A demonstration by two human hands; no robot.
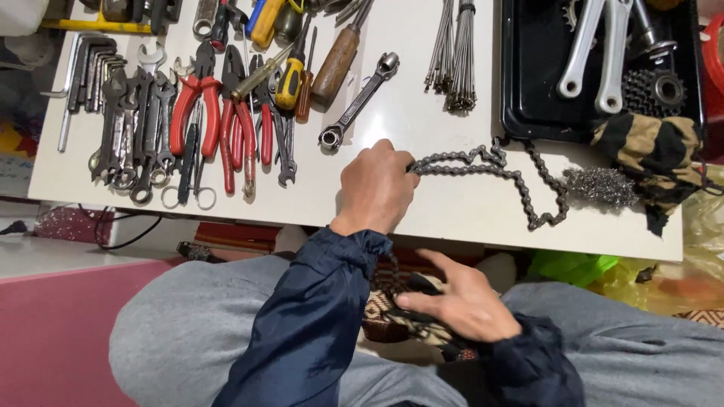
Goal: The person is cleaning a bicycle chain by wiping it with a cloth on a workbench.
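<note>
The left hand (375, 188) has its grip closed on the near end of the chain (494, 167), fingers curled over it at the counter (422, 218) edge. The right hand (461, 301) is low over the lap, fingers spread and loosely apart, touching a dark part down there; whether that is more chain hanging off the edge I cannot tell for sure.

The chain lies on the white counter in a loose bend: it runs from the left hand toward the black tray (520, 120), then loops back down to the front edge. A wad of steel wool (601, 185) sits just beside the loop, and a striped rag (654, 151) lies beyond it, partly over the tray corner. A ring spanner (358, 102) lies near the left hand, a bundle of spokes (452, 60) further back, and pliers (197, 105) and wrenches are spread out well to the left.

To handle this well, I judge the left hand should keep a firm pinch on the links and draw steadily, so the bend straightens without kinking. The loop is close to the steel wool, and a quick pull could drag it along or snag the rag. The right hand is best placed to support the hanging part, so its weight does not tug the chain off the counter.
</note>
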